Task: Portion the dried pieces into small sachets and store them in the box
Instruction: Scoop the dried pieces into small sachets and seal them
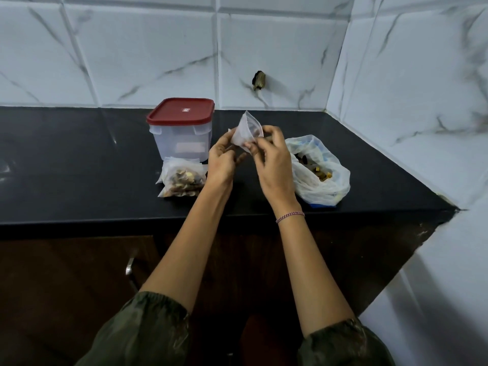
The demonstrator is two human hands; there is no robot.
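Walls (158,48): white tiles, grey veining, corner joint. Surface (79,167): glossy black. Cabinet (66,273) beneath: dark wood, metal handle (129,268).

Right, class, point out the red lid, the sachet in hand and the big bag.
red lid (179,114): head view, its flat top.
sachet (247,131): head view, clear front.
big bag (317,192): head view, near wall.

Black countertop (79,159) against marble-veined wall tiles (148,54), metal cabinet handle (129,268) below.
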